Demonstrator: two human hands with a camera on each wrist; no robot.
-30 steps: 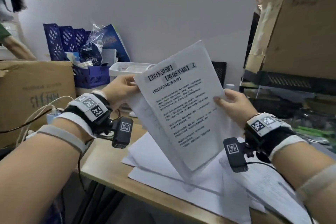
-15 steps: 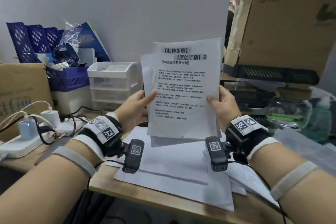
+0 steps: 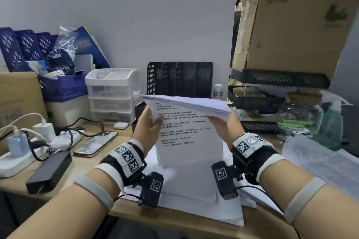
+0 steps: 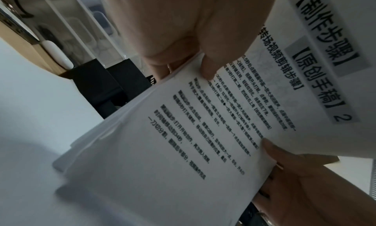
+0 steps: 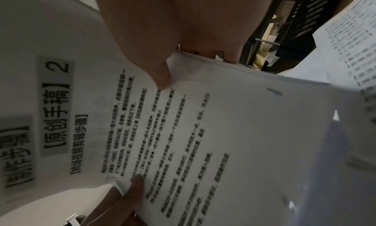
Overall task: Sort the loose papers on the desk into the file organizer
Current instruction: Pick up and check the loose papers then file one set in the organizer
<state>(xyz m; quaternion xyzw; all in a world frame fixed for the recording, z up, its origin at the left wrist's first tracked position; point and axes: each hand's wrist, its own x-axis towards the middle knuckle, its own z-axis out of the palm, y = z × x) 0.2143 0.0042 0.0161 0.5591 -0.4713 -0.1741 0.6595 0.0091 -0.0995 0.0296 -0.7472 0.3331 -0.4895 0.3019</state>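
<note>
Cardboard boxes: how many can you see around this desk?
2. One box is at far left, beside the blue organizer; the other sits at upper right, atop the black trays. More may be out of view.

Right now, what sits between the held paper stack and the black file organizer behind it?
Head view: no object; the paper stack, gripped by left hand and right hand, overlaps the file organizer.

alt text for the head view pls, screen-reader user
Both hands, left hand and right hand, hold a printed paper stack upright on the desk, its top bent forward. Behind stands an empty-looking black file organizer.
</note>
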